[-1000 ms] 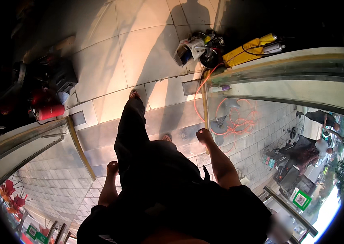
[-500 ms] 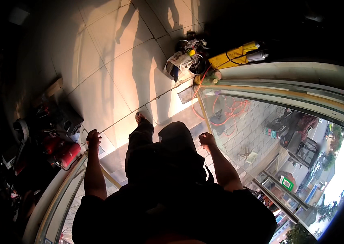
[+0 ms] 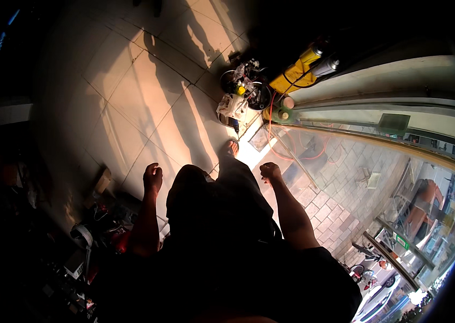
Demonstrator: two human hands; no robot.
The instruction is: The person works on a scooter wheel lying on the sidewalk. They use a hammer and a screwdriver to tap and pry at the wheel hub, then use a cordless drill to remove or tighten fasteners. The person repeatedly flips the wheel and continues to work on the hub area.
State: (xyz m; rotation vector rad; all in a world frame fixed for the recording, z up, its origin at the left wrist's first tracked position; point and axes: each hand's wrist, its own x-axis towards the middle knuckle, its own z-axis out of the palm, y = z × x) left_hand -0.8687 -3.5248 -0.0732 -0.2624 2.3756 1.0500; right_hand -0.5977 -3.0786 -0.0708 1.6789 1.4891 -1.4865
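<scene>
My left hand hangs over the pale tiled floor, its fingers curled in, and nothing shows in it. On the other side my right hand is closed in a loose fist, held in front of the glass door; no object can be seen in its fingers. Neither hand touches anything. Between them are my dark-clothed legs, with the right foot in front near the door's edge. Ahead of the right hand lies a pile of bags and small parts.
A yellow device with two cylinders stands at the wall beyond the pile, by a green bottle-like thing. An orange hose trails from there. Dark clutter crowds the left. Beyond the glass, paving shows.
I have stepped forward into the room, and my right foot is now in front instead of the left. The view has turned. Both hands stay curled, the left now closer to my leg.
</scene>
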